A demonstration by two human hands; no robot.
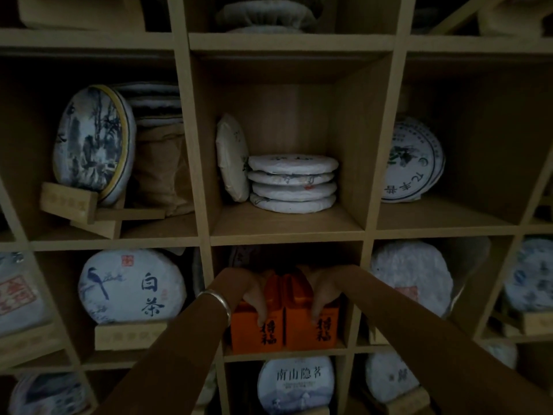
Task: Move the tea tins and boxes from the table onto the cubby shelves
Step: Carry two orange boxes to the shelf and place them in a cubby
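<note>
Head view is looking into a dim pale-wood cubby shelf (287,236) filled with paper-wrapped round tea cakes (292,182); the left hand (254,290) and right hand (321,290) are each gripping one of two orange boxes (284,327) standing touching inside the lower middle cubby

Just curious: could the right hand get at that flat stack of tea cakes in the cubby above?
Probably yes: the stack of tea cakes has open space in front, but the right hand is gripping an orange box below.
</note>
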